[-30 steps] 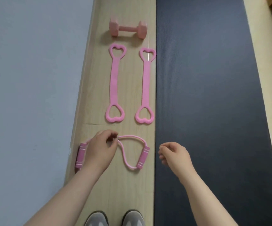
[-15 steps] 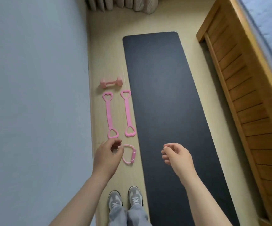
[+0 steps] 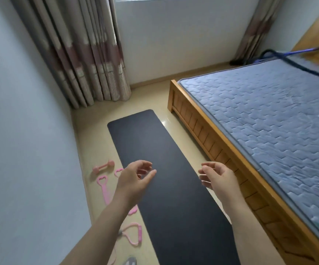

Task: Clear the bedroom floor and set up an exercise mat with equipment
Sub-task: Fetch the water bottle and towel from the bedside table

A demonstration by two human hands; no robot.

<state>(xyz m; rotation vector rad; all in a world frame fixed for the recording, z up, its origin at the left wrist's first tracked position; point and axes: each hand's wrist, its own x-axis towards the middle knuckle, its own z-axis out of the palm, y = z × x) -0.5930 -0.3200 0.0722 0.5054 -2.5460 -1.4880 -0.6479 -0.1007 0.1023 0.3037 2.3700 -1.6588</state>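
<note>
A dark exercise mat (image 3: 166, 188) lies unrolled on the beige floor between the left wall and the bed. Along its left edge lie a pink dumbbell (image 3: 103, 166), two pink heart-ended stretch bands (image 3: 103, 188), one mostly behind my forearm, and a pink figure-eight resistance band (image 3: 133, 234). My left hand (image 3: 133, 180) hovers above the mat's left edge, fingers apart and empty. My right hand (image 3: 219, 178) hovers over the mat's right edge, fingers loosely curled, holding nothing.
A wooden bed frame (image 3: 221, 150) with a grey quilted mattress (image 3: 269, 119) fills the right side. Curtains (image 3: 90, 60) hang in the far left corner by the window wall. A blue and black cord (image 3: 288, 60) lies across the bed's far end.
The view has risen from the floor to the whole room. My left hand has let go of the figure-eight band and lifted away. Both hands now hang empty above the mat.
</note>
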